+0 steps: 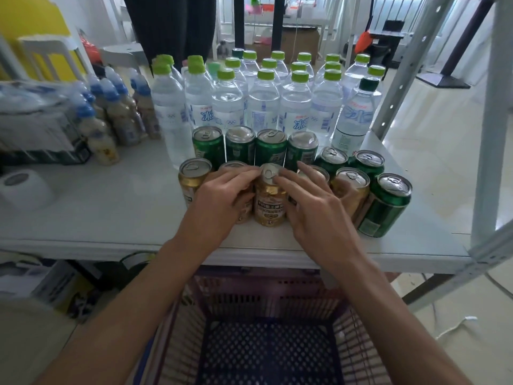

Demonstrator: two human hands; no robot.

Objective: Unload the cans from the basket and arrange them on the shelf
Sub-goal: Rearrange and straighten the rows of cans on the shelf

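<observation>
Basket (266, 343) below the shelf (111, 207) front edge, apparently emptied. Left hand (219, 201) and right hand (313, 209), fingers loosely spread, pressing the gold can (270, 201) near that edge. Risk: toppling tightly packed neighbours or nudging the front row off.

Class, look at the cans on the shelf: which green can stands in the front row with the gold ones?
The green can at the far right end. It sits nearest the shelf's front edge, beside the gold cans; every other green can stands farther back.
</observation>
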